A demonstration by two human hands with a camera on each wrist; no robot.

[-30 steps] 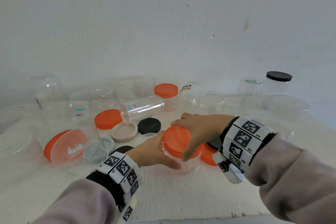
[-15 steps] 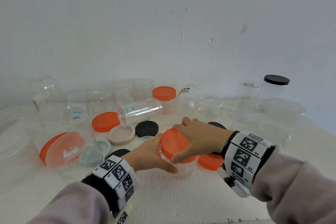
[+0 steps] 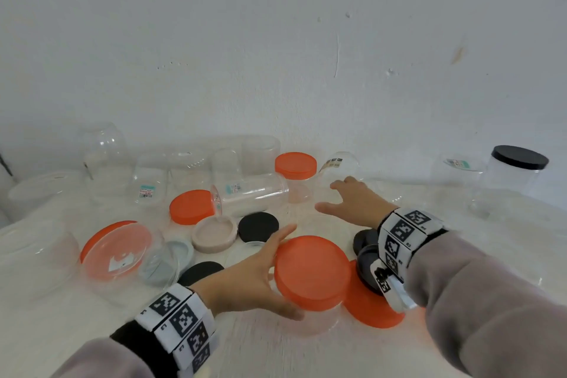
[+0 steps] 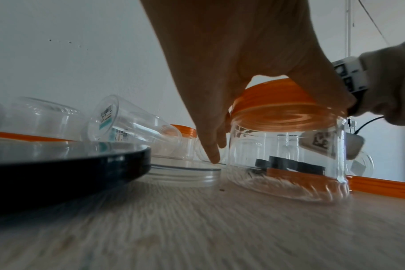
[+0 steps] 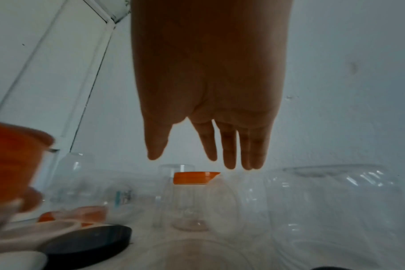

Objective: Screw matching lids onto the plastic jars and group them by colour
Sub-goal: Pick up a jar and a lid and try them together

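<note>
My left hand (image 3: pixel 270 273) grips a short clear jar (image 4: pixel 285 155) capped with an orange lid (image 3: pixel 310 270), thumb on the near side and fingers on the far side. The jar stands tilted on the white table. My right hand (image 3: pixel 346 196) is off that lid and stretched toward the back, fingers straight and spread, holding nothing. In the right wrist view the right hand (image 5: pixel 192 160) hangs above a small orange-lidded jar (image 5: pixel 192 179). That small jar (image 3: pixel 296 175) stands near the wall.
Loose lids lie around: orange (image 3: pixel 191 207), beige (image 3: pixel 214 233), black (image 3: pixel 258 227), another orange (image 3: pixel 374 307) under my right wrist. A clear jar (image 3: pixel 254 198) lies on its side. Several open jars line the wall; a black-lidded jar (image 3: pixel 518 175) stands far right.
My right hand has let go of the orange lid and moved forward toward the back row. My left hand still holds the capped jar.
</note>
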